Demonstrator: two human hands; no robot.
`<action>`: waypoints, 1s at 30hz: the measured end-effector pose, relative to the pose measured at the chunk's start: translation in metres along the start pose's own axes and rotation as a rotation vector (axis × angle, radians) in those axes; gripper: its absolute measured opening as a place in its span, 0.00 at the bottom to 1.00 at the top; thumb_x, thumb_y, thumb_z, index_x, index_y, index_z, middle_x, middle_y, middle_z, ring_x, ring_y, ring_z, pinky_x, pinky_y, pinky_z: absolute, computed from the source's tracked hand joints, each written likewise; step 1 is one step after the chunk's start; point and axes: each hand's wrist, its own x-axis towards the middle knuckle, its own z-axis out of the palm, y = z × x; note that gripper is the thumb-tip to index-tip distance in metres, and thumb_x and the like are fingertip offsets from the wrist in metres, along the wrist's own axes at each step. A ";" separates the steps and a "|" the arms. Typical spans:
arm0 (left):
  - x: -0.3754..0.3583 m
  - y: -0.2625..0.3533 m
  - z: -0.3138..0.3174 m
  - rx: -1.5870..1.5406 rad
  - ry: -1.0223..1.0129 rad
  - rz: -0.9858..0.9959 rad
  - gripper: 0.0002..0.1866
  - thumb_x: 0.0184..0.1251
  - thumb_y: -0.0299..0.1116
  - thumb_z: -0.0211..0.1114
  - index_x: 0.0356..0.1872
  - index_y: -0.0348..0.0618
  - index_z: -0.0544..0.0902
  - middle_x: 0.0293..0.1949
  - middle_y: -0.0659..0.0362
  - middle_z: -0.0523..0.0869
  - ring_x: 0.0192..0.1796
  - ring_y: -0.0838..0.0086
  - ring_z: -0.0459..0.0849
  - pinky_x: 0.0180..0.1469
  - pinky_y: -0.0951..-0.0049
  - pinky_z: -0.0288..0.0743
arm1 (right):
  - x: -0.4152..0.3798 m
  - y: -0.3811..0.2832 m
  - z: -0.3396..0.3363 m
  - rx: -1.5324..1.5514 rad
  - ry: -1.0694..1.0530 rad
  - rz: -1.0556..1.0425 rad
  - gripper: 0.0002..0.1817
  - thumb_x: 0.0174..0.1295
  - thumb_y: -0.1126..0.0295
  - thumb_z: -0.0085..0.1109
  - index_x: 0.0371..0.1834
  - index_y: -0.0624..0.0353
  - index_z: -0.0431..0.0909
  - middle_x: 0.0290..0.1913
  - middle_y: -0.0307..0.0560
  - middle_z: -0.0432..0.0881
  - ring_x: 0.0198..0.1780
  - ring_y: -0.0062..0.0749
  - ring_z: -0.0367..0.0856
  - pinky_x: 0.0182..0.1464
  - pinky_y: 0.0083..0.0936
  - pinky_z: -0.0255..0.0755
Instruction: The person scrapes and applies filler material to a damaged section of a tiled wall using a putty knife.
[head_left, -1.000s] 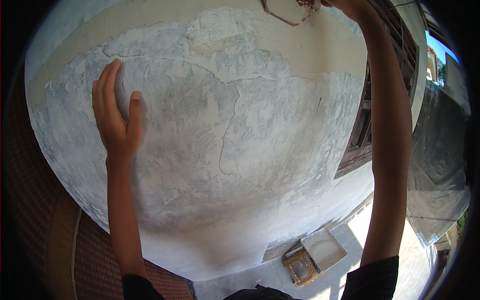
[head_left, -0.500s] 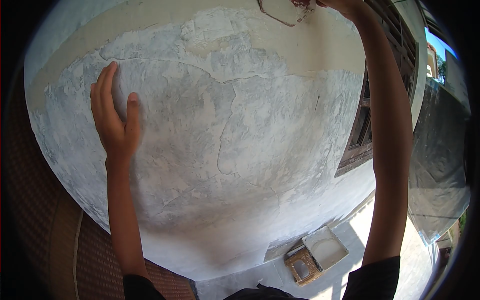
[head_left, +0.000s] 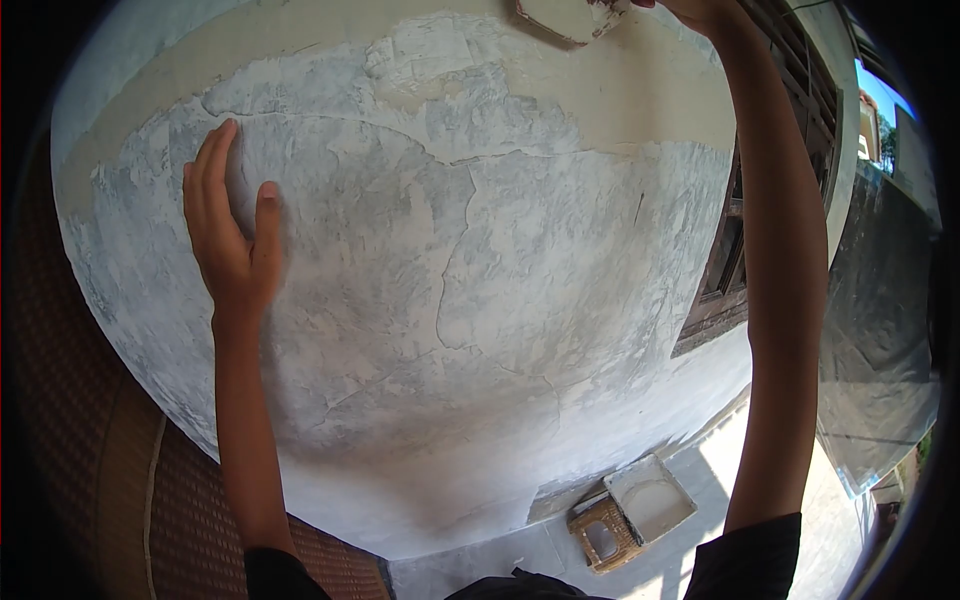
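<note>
My left hand (head_left: pixel 232 240) rests against the patchy grey-white wall (head_left: pixel 370 260), its fingers stretched upward and thumb apart. At the top edge of the view, my right hand (head_left: pixel 692 12) is partly cut off. It grips a plastering trowel (head_left: pixel 572 18) with a pale, smeared plate, up by the band of beige plaster (head_left: pixel 640 90). Much of the trowel lies outside the picture. Thin cracks run through the wall below it.
A dark wooden window frame (head_left: pixel 715 270) borders the wall on the right. On the floor below sit a square tray of white paste (head_left: pixel 655 500) and a woven-look stool (head_left: pixel 600 540) beside it. Dark sheeting (head_left: pixel 880 330) hangs at far right; a brown woven panel (head_left: pixel 210 520) is at lower left.
The trowel has tilted, so more of its pale plate shows, and it sits slightly higher in view. My left hand keeps its place on the wall.
</note>
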 end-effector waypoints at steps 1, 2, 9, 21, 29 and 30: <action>0.000 0.000 0.000 0.000 0.002 0.001 0.28 0.71 0.35 0.59 0.72 0.43 0.71 0.70 0.51 0.75 0.72 0.54 0.71 0.75 0.48 0.59 | 0.003 0.005 0.001 -0.002 -0.037 -0.010 0.13 0.65 0.63 0.71 0.46 0.58 0.87 0.33 0.35 0.87 0.32 0.18 0.81 0.32 0.19 0.70; 0.000 0.000 0.000 0.000 0.002 0.001 0.28 0.71 0.35 0.59 0.72 0.43 0.71 0.70 0.51 0.75 0.72 0.54 0.71 0.75 0.48 0.59 | 0.005 0.009 0.002 -0.003 -0.075 -0.021 0.13 0.64 0.62 0.72 0.46 0.57 0.87 0.32 0.35 0.87 0.32 0.18 0.81 0.30 0.19 0.69; 0.000 -0.001 -0.001 0.008 -0.004 0.013 0.28 0.71 0.34 0.60 0.72 0.43 0.70 0.70 0.51 0.74 0.72 0.54 0.71 0.76 0.48 0.59 | -0.002 -0.002 0.002 0.020 -0.019 0.064 0.14 0.63 0.61 0.73 0.46 0.57 0.87 0.32 0.36 0.86 0.32 0.18 0.80 0.33 0.20 0.71; 0.000 0.000 0.000 -0.004 0.000 0.012 0.28 0.71 0.35 0.59 0.72 0.43 0.70 0.70 0.51 0.75 0.72 0.55 0.71 0.76 0.49 0.58 | -0.008 -0.030 0.027 0.041 -0.081 -0.011 0.14 0.65 0.60 0.71 0.46 0.58 0.87 0.33 0.35 0.87 0.33 0.17 0.81 0.34 0.18 0.72; 0.000 -0.002 -0.001 0.012 -0.004 0.031 0.28 0.71 0.35 0.59 0.72 0.42 0.70 0.70 0.51 0.75 0.72 0.55 0.71 0.75 0.49 0.59 | -0.003 0.004 0.007 0.038 0.057 0.024 0.12 0.64 0.62 0.72 0.45 0.56 0.87 0.31 0.33 0.86 0.31 0.17 0.80 0.31 0.17 0.69; 0.000 -0.002 -0.001 0.020 -0.003 0.029 0.28 0.71 0.34 0.59 0.72 0.42 0.70 0.70 0.51 0.75 0.72 0.55 0.71 0.75 0.49 0.59 | -0.004 0.003 0.004 0.015 0.087 0.041 0.12 0.64 0.63 0.73 0.45 0.56 0.87 0.31 0.33 0.86 0.31 0.17 0.80 0.30 0.17 0.69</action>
